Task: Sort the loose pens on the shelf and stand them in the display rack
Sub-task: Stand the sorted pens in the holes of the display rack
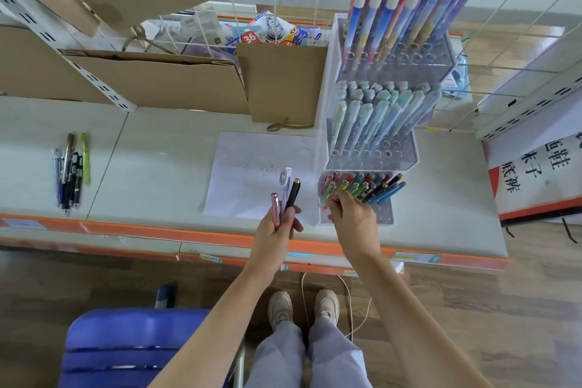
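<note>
The left hand [277, 224] is gripping three pens [285, 198], pink, lilac and black, pointing toward twelve o'clock, while the right hand [351, 217] is pinching a pen whose body it is hiding at the display rack [371, 161]'s lowest tier. Loose pens [71, 170] are lying at nine o'clock on the shelf [151, 167]. A packet [267, 33] at twelve is showing "36"; the sign [532, 173] at three is getting cut off.

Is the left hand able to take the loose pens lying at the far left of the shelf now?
Probably not yet. The left hand already grips three pens, so its fingers are full. The shelf between it and the loose pens looks bare, so only the grip hinders.
</note>
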